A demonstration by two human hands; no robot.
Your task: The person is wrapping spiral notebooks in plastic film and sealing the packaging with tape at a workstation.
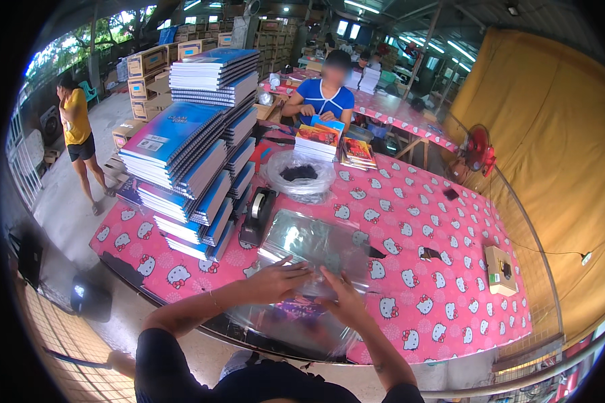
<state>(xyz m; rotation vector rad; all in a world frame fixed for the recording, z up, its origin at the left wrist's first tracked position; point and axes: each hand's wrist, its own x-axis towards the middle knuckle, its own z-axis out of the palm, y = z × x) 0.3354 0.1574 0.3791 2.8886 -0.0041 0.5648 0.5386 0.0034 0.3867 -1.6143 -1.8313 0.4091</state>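
We lay our left hand [280,281] flat on the clear plastic [309,238] at the near edge of the tabletop [420,282]; whether our right hand's [346,303] grip pinches, we cannot tell. Gentle, even smoothing should limit creases.

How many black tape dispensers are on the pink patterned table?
1: the black tape dispenser stands between the tall piles of blue-covered spiral notebooks and the clear, glossy plastic sheets. Others could be hidden behind those piles.

Pink table [420,232], clear plastic [306,235], notebooks [175,131], tape dispenser [255,221]
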